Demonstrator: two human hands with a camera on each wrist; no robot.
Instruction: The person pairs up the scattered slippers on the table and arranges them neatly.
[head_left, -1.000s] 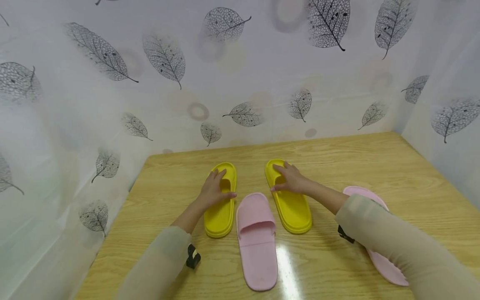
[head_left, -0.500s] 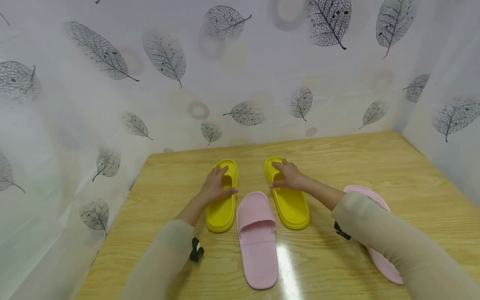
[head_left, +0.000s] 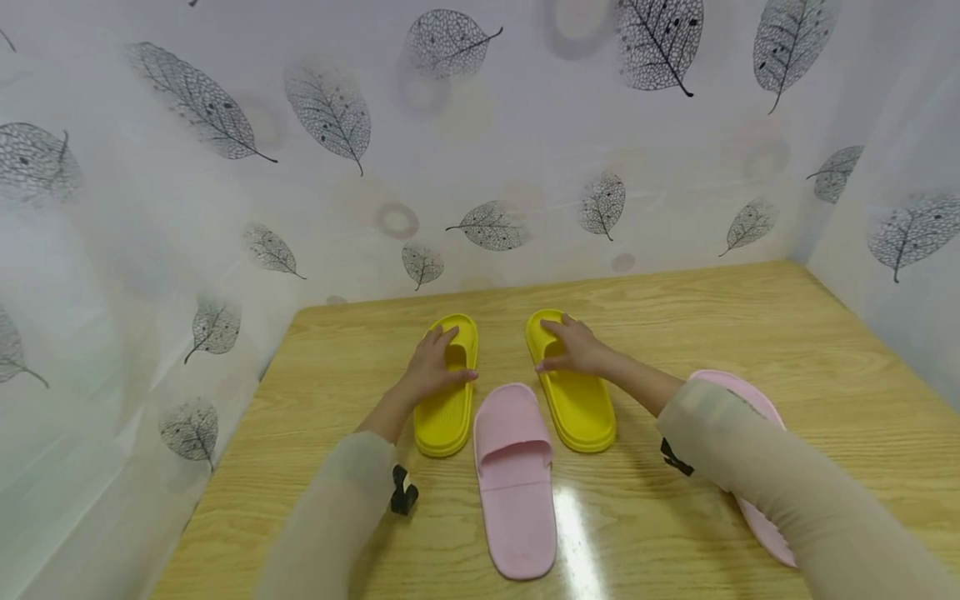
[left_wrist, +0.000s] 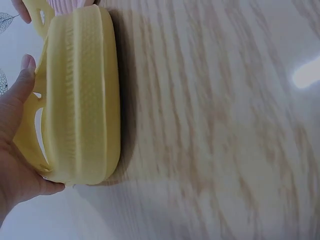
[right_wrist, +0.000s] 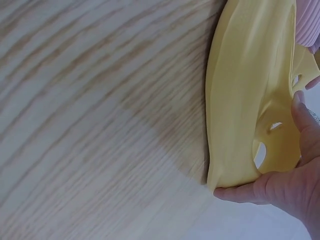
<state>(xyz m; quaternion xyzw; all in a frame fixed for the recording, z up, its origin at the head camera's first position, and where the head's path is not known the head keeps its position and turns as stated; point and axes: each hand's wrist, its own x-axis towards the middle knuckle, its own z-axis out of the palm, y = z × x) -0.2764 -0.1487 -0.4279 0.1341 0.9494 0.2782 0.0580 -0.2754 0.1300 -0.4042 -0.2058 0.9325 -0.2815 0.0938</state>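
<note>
- Starting at your far left, the sheet (head_left: 247,192) with its grey leaf print stands along the side of the table (head_left: 847,367) and runs on around the back to the right.
- Your left sleeve (head_left: 330,508) reaches in, a black device (head_left: 403,492) showing beside its cuff.
- Your left hand (head_left: 431,371) grips the left yellow slipper (head_left: 442,425) across its strap, thumb at the inner edge and fingers at the outer. That slipper lies on the table, toe away from you, and sits a little farther forward and to the right than a second ago.
- Next comes the middle pink slipper (head_left: 517,525), nearer you and between the yellow pair; it has stayed put.
- The right yellow slipper (head_left: 581,412) lies with its toe slanting left; it has slid forward and leftward, so the yellow pair is closer together.
- Your right hand (head_left: 576,348) grasps it at the strap, thumb inside, fingers outside.
- Your right sleeve (head_left: 795,492) crosses the outer pink slipper (head_left: 767,531), hiding its middle; a small dark marking on that sleeve is too small to read.
</note>
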